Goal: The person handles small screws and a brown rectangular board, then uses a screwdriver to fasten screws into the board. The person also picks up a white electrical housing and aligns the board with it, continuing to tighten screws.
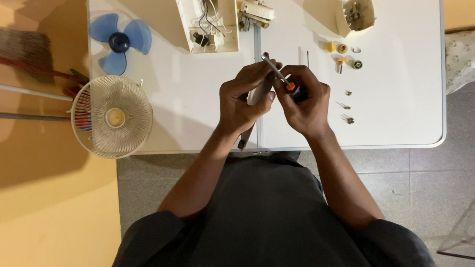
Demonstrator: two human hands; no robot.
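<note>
White folding table (394, 105) strewn with the stripped fan's blue blade (119, 42), grille (112, 116), opened housing (207, 17) and screws (346, 118), while left hand (244, 96) grips a pale part (260, 91) above its middle and right hand (306, 100) pinches the orange-handled screwdriver (284, 81) — reassembly unstarted, I'd judge.

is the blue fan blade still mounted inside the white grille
No, the blue fan blade lies bare on the table, apart from the white grille.

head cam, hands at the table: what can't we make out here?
- Head view: the white part in the left hand is mostly covered by its fingers; shape unclear.
- Screwdriver handle hidden inside the right hand; tip contact not visible.
- Small screws on the white table: too small to tell type.
- Wiring in the open housing: too fine to trace.
</note>
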